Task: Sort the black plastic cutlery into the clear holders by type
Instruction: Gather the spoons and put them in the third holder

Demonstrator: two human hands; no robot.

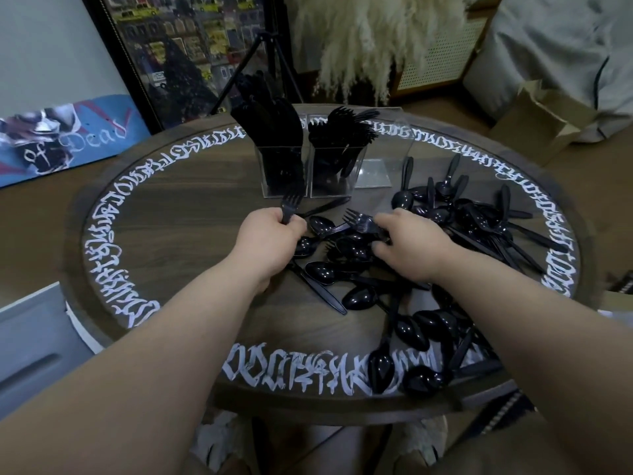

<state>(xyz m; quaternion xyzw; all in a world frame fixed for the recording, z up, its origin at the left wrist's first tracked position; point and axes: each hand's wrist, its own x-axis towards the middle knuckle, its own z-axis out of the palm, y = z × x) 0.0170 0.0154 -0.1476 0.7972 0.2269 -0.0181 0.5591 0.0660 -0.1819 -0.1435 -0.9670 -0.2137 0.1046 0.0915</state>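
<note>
Head camera: left hand (272, 231) grips one fork (290, 204) upright, ready for the fork holder (337, 173), while right hand (409, 246) fingers pinch another fork (359, 222) from the desk (191, 241) pile.

A lived-in room of a home is shown, most likely a living room or studio corner. A round wooden table (191, 214) ringed with white painted lettering is set on a wood-look floor (479, 111). A framed city picture (178, 53) and a painted board (65, 138) are leaned against the wall. A tripod (270, 53), a tuft of pale pampas grass (363, 39), a perforated cabinet (442, 56), an open cardboard box (541, 114) and a grey beanbag (561, 49) are seen behind the table.
</note>
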